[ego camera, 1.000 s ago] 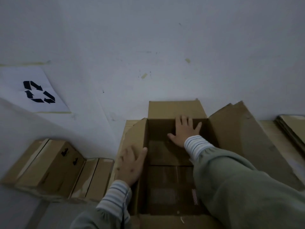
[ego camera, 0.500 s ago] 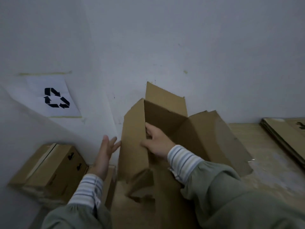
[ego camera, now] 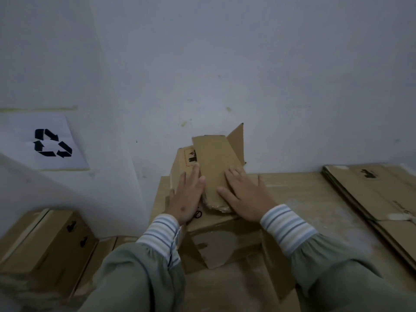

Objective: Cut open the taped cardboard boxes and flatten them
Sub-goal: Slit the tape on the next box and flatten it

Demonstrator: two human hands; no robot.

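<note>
Item: cardboard box (ego camera: 216,217), opened and partly collapsed, lying on a wooden table (ego camera: 299,199) close to the white wall (ego camera: 247,64). One long flap (ego camera: 213,170) is folded down across the top; a second flap (ego camera: 237,140) stands up behind it, not yet pressed flat.

Left hand (ego camera: 188,199): palm down on the left part of the box, fingers straight and close together, beside the folded flap. Holds nothing; by the look of it, it pins the panel so it does not spring back.

Right hand (ego camera: 244,197): palm down on the flap's right edge and the panel under it, fingers straight and slightly spread. Pressing, not gripping, likely to crease the fold.

Stage, as judged: flattening under way; box not yet fully flat.

Nearby: flattened cardboard stack (ego camera: 371,194) at the table's right end, probably the finished pile; closed boxes (ego camera: 45,242) low at left; recycling sign (ego camera: 53,143) on the left wall. No knife in view
</note>
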